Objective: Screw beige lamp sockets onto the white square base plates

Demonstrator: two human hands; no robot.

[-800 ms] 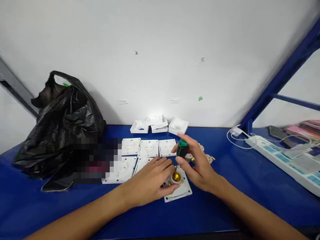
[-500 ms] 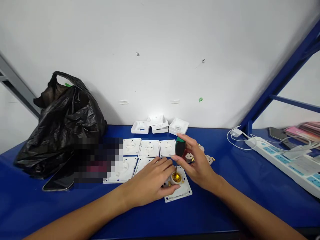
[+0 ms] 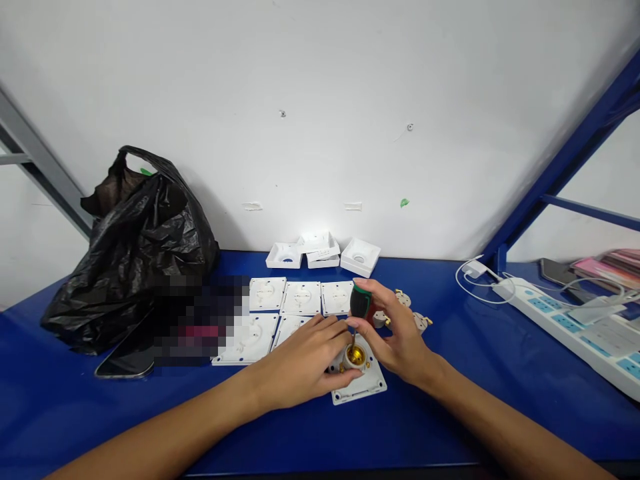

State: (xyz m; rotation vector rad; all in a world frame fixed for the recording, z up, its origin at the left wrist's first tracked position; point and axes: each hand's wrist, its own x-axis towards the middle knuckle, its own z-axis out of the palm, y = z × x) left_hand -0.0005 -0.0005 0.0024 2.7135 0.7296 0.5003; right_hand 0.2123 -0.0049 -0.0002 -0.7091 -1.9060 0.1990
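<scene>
A white square base plate [image 3: 364,385] lies on the blue table [image 3: 450,400], with a white lamp socket [image 3: 356,356] on it that shows a brass-coloured inside. My left hand [image 3: 300,363] is closed on the socket and plate from the left. My right hand [image 3: 395,330] grips a screwdriver with a green and black handle [image 3: 359,301]. The screwdriver stands upright with its tip down inside the socket.
Several white square plates [image 3: 300,298] lie in rows behind my hands, with open white boxes [image 3: 323,250] by the wall. Loose sockets [image 3: 417,320] sit to the right. A black plastic bag [image 3: 130,247] and a phone [image 3: 125,363] lie left. A power strip [image 3: 565,323] with cables is at the right.
My right hand has turned the screwdriver handle a little while the tip stays in the socket. The camera view has shifted slightly; my left hand keeps its hold.
</scene>
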